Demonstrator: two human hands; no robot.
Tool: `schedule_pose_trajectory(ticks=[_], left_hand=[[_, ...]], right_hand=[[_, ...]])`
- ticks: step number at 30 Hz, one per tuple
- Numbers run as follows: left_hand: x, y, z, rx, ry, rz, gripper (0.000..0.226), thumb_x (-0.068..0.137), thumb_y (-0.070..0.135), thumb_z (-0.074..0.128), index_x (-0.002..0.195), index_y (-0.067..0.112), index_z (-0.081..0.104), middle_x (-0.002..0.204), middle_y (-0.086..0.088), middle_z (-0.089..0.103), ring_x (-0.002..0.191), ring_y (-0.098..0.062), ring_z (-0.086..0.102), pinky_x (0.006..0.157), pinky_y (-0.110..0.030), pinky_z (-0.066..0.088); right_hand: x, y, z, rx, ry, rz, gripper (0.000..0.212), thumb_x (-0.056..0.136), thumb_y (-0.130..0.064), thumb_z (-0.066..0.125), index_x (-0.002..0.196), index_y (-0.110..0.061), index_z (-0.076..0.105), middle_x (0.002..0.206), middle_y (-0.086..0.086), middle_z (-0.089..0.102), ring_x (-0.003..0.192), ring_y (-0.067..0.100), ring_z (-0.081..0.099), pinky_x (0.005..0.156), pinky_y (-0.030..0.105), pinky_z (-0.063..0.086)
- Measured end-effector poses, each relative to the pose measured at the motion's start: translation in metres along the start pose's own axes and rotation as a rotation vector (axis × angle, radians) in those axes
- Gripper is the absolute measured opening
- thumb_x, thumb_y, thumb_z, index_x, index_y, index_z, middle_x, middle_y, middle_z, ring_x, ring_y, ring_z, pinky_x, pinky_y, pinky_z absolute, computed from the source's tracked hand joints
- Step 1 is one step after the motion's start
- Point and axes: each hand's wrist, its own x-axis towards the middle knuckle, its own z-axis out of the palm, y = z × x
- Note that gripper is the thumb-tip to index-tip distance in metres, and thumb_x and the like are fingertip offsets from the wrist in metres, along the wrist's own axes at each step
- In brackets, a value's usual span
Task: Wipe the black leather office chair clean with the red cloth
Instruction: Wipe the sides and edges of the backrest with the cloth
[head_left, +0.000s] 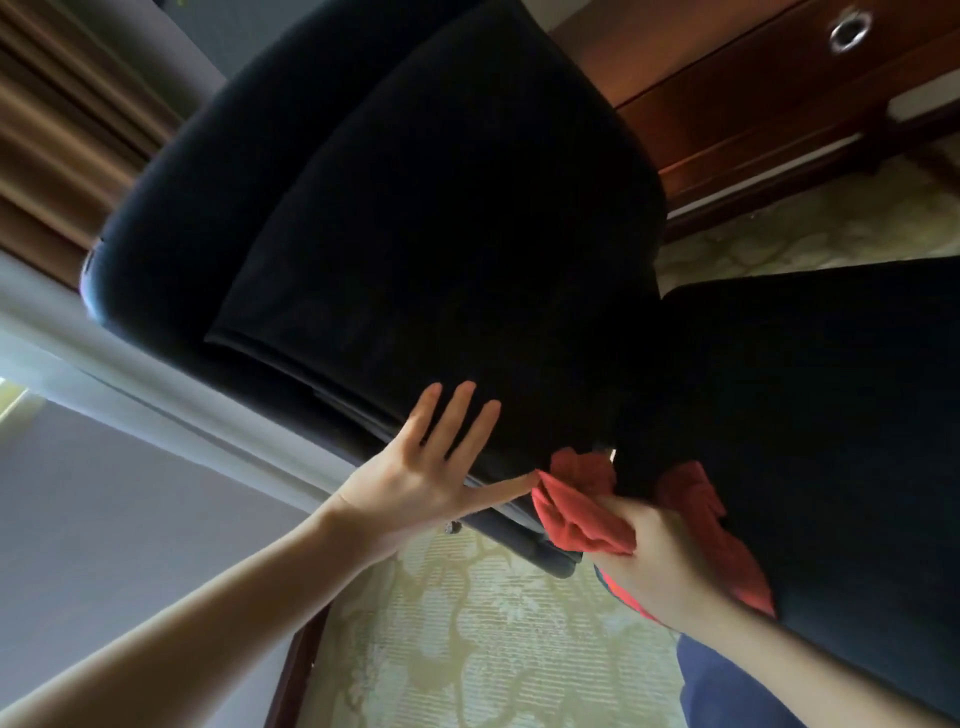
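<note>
While the fingers (456, 418) of our left hand (415, 470) lie straight and spread, pressed flat on the black chair (426, 208), those of our right hand (662, 545) curl round the red cloth (574, 512) and grip it in a bunch. The cloth sits at the chair's crease, where its two padded parts meet, and part of it trails past our right wrist against the chair. We judge the cloth light and limp, best held wadded in the fist as it is now. The chair looks heavy, with smooth, yielding leather that may shift under pressure, so we would brace it at the padded edge. Beyond the chair, a wooden drawer (753, 93) with a ring pull is closed; we cannot see what it holds. Patterned carpet (493, 639) lies under the chair.
</note>
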Motion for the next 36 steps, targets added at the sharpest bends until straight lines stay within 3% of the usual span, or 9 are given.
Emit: schedule_pose_trajectory(ticks=[4,7,12,15,18,23,30,34,36], left_hand=[[0.0,-0.001,-0.001,-0.017,-0.024,0.004,0.061,0.1,-0.005,0.017,0.133,0.03,0.054,0.124,-0.02,0.062,0.113,-0.041,0.059,0.093,-0.054,0.047],[0.0,0.0,0.0,-0.015,-0.034,0.01,0.063,0.099,-0.008,0.016,0.13,0.029,0.057,0.125,-0.018,0.062,0.113,-0.041,0.06,0.094,-0.054,0.046],[0.0,0.001,0.004,-0.019,-0.01,-0.01,0.056,0.1,-0.007,0.024,0.129,0.028,0.057,0.124,-0.018,0.063,0.113,-0.041,0.06,0.094,-0.055,0.045],[-0.003,0.005,0.012,-0.019,0.015,-0.021,0.046,0.101,0.001,0.032,0.13,0.027,0.055,0.124,-0.018,0.063,0.113,-0.041,0.059,0.095,-0.055,0.044],[-0.002,0.005,0.018,-0.044,0.051,-0.034,0.035,0.102,0.012,0.04,0.128,0.028,0.057,0.123,-0.018,0.063,0.112,-0.041,0.06,0.094,-0.054,0.044],[-0.003,0.006,0.022,-0.051,0.072,-0.033,0.033,0.098,0.018,0.049,0.128,0.026,0.057,0.124,-0.02,0.062,0.114,-0.043,0.058,0.095,-0.056,0.042],[-0.002,0.003,0.023,0.008,0.083,-0.029,0.045,0.104,0.01,0.033,0.143,0.032,0.038,0.123,-0.022,0.062,0.112,-0.043,0.059,0.093,-0.055,0.045],[-0.003,0.001,0.02,0.014,0.058,0.0,0.049,0.105,0.012,0.027,0.148,0.037,0.027,0.129,-0.022,0.058,0.112,-0.044,0.059,0.091,-0.055,0.048],[-0.004,-0.001,0.016,0.012,0.06,0.018,0.052,0.105,0.009,0.024,0.149,0.037,0.024,0.139,-0.021,0.049,0.112,-0.046,0.058,0.09,-0.057,0.049]], right_hand=[[0.015,-0.012,-0.031,0.184,0.243,0.009,0.05,0.074,0.007,0.066,0.085,-0.042,0.067,0.082,-0.016,0.072,0.079,0.001,0.066,0.072,0.018,0.048],[0.06,-0.028,-0.046,0.292,0.472,-0.063,0.053,0.078,0.003,0.066,0.103,-0.045,0.062,0.09,-0.027,0.068,0.085,-0.013,0.061,0.08,0.006,0.044],[0.139,-0.055,-0.074,0.175,0.583,-0.346,0.051,0.084,0.0,0.063,0.127,-0.026,0.056,0.106,-0.01,0.063,0.1,0.001,0.06,0.088,0.007,0.042],[0.186,-0.054,-0.062,-0.003,0.513,-0.539,0.052,0.085,-0.013,0.061,0.135,-0.023,0.052,0.129,0.003,0.058,0.123,0.026,0.052,0.104,0.042,0.041],[0.208,-0.045,-0.036,-0.239,0.401,-0.53,0.06,0.089,-0.043,0.052,0.146,-0.033,0.034,0.153,0.001,0.03,0.143,0.028,0.022,0.113,0.053,0.022],[0.224,-0.041,-0.031,-0.01,0.542,-0.375,0.059,0.091,-0.062,0.041,0.142,-0.05,0.015,0.154,0.0,0.027,0.144,0.026,0.022,0.114,0.052,0.023],[0.197,-0.04,-0.034,0.138,0.503,-0.299,0.058,0.093,-0.05,0.049,0.146,-0.038,0.028,0.153,-0.014,0.027,0.139,0.001,0.025,0.107,0.015,0.022],[0.158,-0.032,-0.014,0.092,0.398,-0.235,0.054,0.091,-0.044,0.056,0.142,-0.038,0.038,0.148,-0.016,0.035,0.136,0.005,0.033,0.111,0.031,0.03],[0.135,-0.032,-0.005,0.09,0.366,-0.268,0.049,0.092,-0.035,0.059,0.138,-0.039,0.043,0.146,-0.02,0.035,0.132,-0.003,0.031,0.108,0.021,0.029]])
